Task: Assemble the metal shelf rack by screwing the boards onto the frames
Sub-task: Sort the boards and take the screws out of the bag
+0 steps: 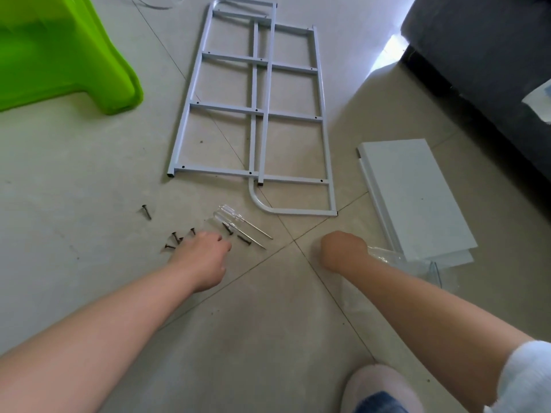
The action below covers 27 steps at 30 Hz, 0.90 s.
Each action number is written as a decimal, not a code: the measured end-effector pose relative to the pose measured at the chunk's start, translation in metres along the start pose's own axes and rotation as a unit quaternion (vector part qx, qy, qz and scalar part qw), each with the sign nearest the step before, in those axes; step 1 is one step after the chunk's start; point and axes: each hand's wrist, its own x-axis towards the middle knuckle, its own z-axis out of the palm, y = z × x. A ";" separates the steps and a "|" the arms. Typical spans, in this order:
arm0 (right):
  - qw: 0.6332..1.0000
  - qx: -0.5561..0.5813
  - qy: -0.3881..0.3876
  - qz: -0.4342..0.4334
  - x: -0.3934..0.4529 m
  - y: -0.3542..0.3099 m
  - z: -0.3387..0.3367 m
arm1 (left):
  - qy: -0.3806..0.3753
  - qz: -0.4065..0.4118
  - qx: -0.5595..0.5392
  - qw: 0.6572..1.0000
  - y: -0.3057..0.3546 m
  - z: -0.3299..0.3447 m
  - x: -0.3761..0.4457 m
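Two white metal frames (262, 93) lie overlapped flat on the tiled floor ahead. A stack of white boards (417, 201) lies to the right. Several dark screws (176, 238) are scattered on the floor near two clear-handled screwdrivers (238, 223). My left hand (202, 257) is down among the screws with its fingers curled under; what they hold is hidden. My right hand (343, 248) rests on the floor as a fist, beside a clear plastic bag (417, 263); the bag lies partly under my forearm.
A green plastic stool (59, 55) stands at the far left. A dark sofa (492, 70) fills the upper right corner. One stray screw (146, 211) lies apart to the left. My slippered foot (378, 389) is at the bottom edge.
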 end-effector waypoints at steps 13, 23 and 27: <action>0.973 0.196 0.102 -0.067 0.041 -0.062 -0.096 | 0.101 -0.131 -0.117 0.979 -0.056 -0.044 0.028; 0.893 0.444 0.068 0.026 0.072 -0.103 -0.123 | 0.120 -0.159 -0.163 0.966 -0.114 -0.049 0.031; 0.883 0.462 0.068 0.047 0.084 -0.120 -0.121 | 0.104 -0.208 -0.181 0.956 -0.127 -0.040 0.021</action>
